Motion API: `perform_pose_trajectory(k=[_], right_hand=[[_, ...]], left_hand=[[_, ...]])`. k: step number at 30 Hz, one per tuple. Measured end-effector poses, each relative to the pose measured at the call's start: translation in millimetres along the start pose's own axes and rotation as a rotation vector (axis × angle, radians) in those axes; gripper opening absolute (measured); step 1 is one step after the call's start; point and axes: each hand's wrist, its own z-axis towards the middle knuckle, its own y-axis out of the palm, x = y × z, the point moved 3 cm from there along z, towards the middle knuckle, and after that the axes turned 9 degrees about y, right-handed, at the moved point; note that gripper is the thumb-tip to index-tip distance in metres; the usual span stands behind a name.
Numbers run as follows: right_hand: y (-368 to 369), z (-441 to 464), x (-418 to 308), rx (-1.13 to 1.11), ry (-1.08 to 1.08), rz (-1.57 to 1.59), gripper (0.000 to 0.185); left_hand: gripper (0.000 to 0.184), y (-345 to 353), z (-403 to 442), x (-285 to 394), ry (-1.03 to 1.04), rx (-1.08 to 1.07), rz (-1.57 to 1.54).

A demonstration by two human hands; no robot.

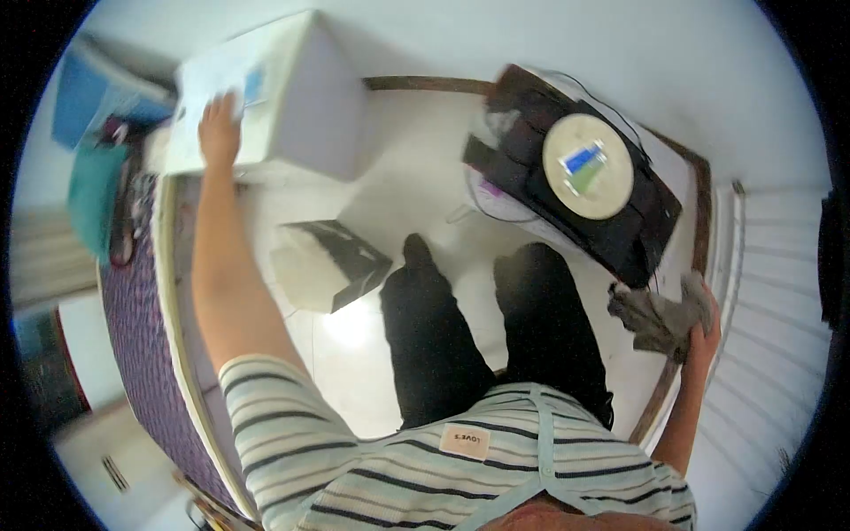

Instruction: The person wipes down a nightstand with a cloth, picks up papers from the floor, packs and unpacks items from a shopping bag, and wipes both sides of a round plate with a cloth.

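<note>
My left hand (220, 133) reaches over the top of a white cabinet (323, 115), its fingers stretched out and slightly blurred. Close to the fingertips lies a blue-and-white item (255, 86); a small pale patch beside the fingers is too blurred to name. On the far right, my right hand (706, 329) grips a crumpled grey cloth (660, 320), which hangs out to the left of it.
A round cream lid or stool top (589, 199) bears blue and green tubes or packets, above black bags (522, 133). An open-topped bin (328, 265) stands on the tiled floor near my feet. A purple-covered bed (146, 354) runs along the left; white railings (770, 292) are at right.
</note>
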Motion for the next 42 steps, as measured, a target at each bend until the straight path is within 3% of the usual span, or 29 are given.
perform_pose_trajectory(k=[1,4,5,11,13,15,16,18,19,21,22,26,28,29,30,32,33,34,36,37,40,41,42], right_hand=[[0.4,-0.1,-1.4,-0.032,-0.041,-0.030,0.047],[0.8,-2.1,-7.0,-0.025,-0.032,-0.078,0.048],[4.6,-2.1,-8.6,-0.025,-0.021,-0.076,0.048],[8.1,-5.7,-9.8,-0.077,0.021,-0.011,0.048],[9.1,-10.1,-12.5,-0.083,0.021,-0.018,0.048],[7.9,-14.1,-14.7,-0.099,-0.039,0.032,0.048],[7.8,-17.9,-19.2,-0.091,-0.038,0.044,0.048],[5.6,-26.3,-33.7,-0.129,-0.038,0.041,0.047],[2.9,-29.5,-37.3,-0.125,-0.042,0.049,0.047],[-3.8,-37.4,-45.6,-0.152,-0.135,0.044,0.047],[-7.4,-41.3,-48.3,-0.149,-0.142,0.053,0.047],[-24.3,-53.1,-58.7,-0.126,-0.328,0.203,0.046],[-25.8,-58.0,-62.1,-0.074,-0.434,0.235,0.046],[-26.1,-60.0,-65.6,-0.063,-0.422,0.464,0.046],[-24.2,-60.9,-65.4,-0.054,-0.405,0.697,0.046],[-15.6,-66.4,-58.7,-0.063,-0.308,0.649,0.045],[-10.4,-66.8,-51.7,-0.060,-0.206,0.589,0.045],[-11.4,-63.9,-41.8,-0.068,-0.208,0.598,0.045],[-17.8,-68.2,-35.2,-0.301,-0.829,0.186,0.050],[-18.5,-70.9,-28.3,-0.392,-0.666,0.028,0.055],[-11.7,-78.5,-13.7,-0.274,-0.744,-0.216,0.069],[-10.1,-81.0,-6.0,-0.278,-0.749,-0.216,0.069],[-11.5,-79.1,3.7,-0.229,-0.599,-0.016,0.079]], left_hand=[[0.056,47.8,-9.5,-17.9,0.057,-0.268,-0.117],[0.070,74.5,-20.9,5.3,-0.195,-0.345,-0.623],[0.070,84.5,-25.0,5.7,-0.184,-0.358,-0.510],[0.067,59.6,-33.3,26.6,-0.182,-0.116,-0.329],[0.062,35.5,-30.4,51.5,-0.067,0.126,-0.376],[0.055,-8.4,-22.5,126.1,-0.040,0.175,-0.541],[0.055,-26.6,-19.0,165.1,0.119,0.220,-0.614],[0.059,-77.1,-25.7,264.4,0.213,0.033,-0.867],[0.061,-115.6,-34.2,315.0,0.400,0.047,-0.968],[0.066,-175.5,-58.7,398.0,0.468,-0.221,-1.438],[0.066,-178.4,-74.1,434.0,0.514,-0.200,-1.489],[0.083,-234.4,-124.8,524.0,0.164,-0.831,-2.492],[0.087,-263.3,-146.4,545.0,0.573,-0.623,-2.454],[0.087,-279.3,-154.2,546.6,0.735,-0.624,-2.211],[0.087,-290.2,-157.2,546.9,0.727,-0.617,-2.200],[0.085,-304.0,-164.6,551.8,0.563,-0.705,-2.079],[0.073,-297.4,-165.6,555.3,0.612,-0.463,-2.071],[0.073,-287.6,-166.0,556.6,0.607,-0.461,-2.061],[0.060,-278.8,-157.0,545.4,-0.076,-0.629,-2.510],[0.053,-289.5,-151.3,535.5,-0.173,-0.625,-2.644],[0.046,-301.0,-150.4,533.6,-0.316,-0.501,-2.690],[0.035,-299.5,-152.9,537.2,-0.321,-0.438,-2.689],[0.035,-302.4,-152.4,537.5,-0.320,-0.430,-2.690]])
